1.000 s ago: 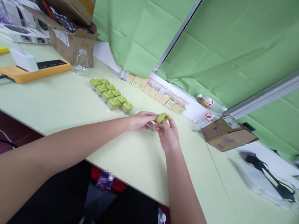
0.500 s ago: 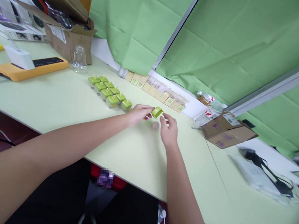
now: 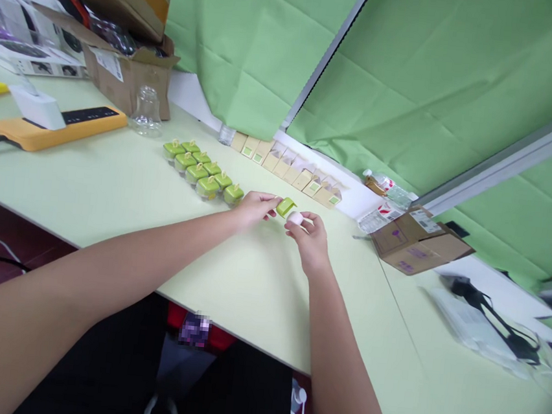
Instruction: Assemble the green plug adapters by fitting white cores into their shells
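Observation:
My left hand [image 3: 255, 207] is closed on the edge of a small green lid [image 3: 284, 206], held tilted above the table with its hollow side toward the right. In my right hand [image 3: 313, 242], thumb and fingers pinch a small, whitish, rounded piece [image 3: 295, 218]; its exact kind is too small to tell. The piece is right beside the lid's open side, and whether they touch is unclear. To the left of my left hand, several small clear containers with green lids [image 3: 208, 185] stand in rows.
Several small cardboard boxes [image 3: 285, 162] line the wall. A power strip [image 3: 76, 124], a clear bottle [image 3: 146, 111] and a large carton [image 3: 133, 73] are at left. Clear plastic bottles [image 3: 380, 217] and another carton [image 3: 412, 243] stand at right.
My right hand has taken hold of the whitish piece, which was below the lid, and raised it to the lid's open side. The lid has shifted slightly left.

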Available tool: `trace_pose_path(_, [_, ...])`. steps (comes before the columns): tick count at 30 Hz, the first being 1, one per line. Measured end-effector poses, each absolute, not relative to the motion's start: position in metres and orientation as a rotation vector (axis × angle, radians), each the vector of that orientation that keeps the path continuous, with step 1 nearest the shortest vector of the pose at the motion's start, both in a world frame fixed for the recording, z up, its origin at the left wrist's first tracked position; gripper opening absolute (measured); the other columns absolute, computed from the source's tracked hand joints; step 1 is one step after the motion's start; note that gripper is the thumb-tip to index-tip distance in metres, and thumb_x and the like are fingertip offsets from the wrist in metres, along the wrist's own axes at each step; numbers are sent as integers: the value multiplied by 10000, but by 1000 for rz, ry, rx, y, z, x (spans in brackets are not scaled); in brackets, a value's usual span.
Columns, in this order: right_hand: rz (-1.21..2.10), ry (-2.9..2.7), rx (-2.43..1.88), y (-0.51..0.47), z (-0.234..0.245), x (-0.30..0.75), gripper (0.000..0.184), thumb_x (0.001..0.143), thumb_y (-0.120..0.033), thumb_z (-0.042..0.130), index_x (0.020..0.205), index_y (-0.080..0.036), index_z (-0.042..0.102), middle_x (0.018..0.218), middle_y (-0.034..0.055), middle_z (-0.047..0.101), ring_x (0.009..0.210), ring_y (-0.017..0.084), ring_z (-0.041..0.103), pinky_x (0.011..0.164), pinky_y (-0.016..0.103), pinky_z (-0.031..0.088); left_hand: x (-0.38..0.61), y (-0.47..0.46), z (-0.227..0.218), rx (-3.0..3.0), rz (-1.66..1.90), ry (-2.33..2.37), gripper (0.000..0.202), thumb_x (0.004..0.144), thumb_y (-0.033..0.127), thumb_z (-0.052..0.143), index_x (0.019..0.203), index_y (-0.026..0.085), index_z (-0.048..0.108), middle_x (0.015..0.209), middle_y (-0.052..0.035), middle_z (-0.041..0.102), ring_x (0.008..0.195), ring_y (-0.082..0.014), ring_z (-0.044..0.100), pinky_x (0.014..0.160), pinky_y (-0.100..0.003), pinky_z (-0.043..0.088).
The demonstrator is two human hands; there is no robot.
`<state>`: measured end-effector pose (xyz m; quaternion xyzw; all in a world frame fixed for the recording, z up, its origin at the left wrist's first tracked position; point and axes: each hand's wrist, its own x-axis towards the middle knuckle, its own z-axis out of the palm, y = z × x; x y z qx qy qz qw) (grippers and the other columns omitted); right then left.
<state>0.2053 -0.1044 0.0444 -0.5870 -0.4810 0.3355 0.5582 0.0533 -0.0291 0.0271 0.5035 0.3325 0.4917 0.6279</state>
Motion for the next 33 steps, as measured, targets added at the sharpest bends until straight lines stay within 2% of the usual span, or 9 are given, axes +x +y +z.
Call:
trace_pose_path(4, [995, -974, -1180, -107, 54, 202, 312, 694, -309, 736, 936, -229, 556, 827, 12, 726, 799, 191, 736, 766, 316, 583, 52, -30, 29, 1169, 1120, 759, 307, 744, 434, 759, 883, 162, 780, 831, -58, 719, 672, -128, 592, 605, -255, 435])
trace_pose_path(8, [970, -954, -1144, -108, 55, 201, 319, 682, -285, 767, 925, -228, 568, 837, 4, 729, 790, 191, 750, 759, 307, 597, 51, -30, 29, 1192, 1117, 733, 326, 754, 444, 757, 905, 156, 783, 874, -77, 730, 709, -142, 615, 641, -276, 461])
trace_pose_path(13, [892, -991, -1114, -109, 52, 198, 346, 662, -316, 828, 894, -230, 586, 906, -21, 687, 836, 178, 743, 827, 343, 619, 53, -27, 27, 1149, 1149, 643, 314, 767, 423, 761, 917, 148, 788, 981, -98, 744, 837, -175, 659, 782, -334, 516])
trace_pose_path(21, [826, -1045, -1068, -107, 45, 194, 370, 673, -370, 854, 899, -227, 599, 989, -18, 616, 932, 163, 696, 924, 401, 615, 55, -29, 27, 1084, 1208, 543, 349, 732, 421, 807, 919, 127, 793, 996, -84, 738, 895, -178, 666, 969, -410, 528])
trace_pose_path(27, [810, -1087, -1051, -109, 47, 194, 359, 696, -372, 844, 913, -229, 597, 1013, -21, 597, 941, 158, 689, 911, 402, 619, 54, -33, 30, 1176, 1282, 496, 356, 755, 442, 782, 895, 115, 787, 1004, -81, 705, 931, -197, 663, 935, -410, 566])
trace_pose_path(33, [744, -1156, -1087, -111, 47, 193, 370, 707, -400, 828, 945, -227, 604, 1072, -1, 611, 921, 157, 700, 904, 407, 616, 53, -35, 30, 1150, 1266, 504, 332, 773, 416, 767, 894, 107, 777, 968, -71, 708, 922, -188, 665, 962, -411, 555])
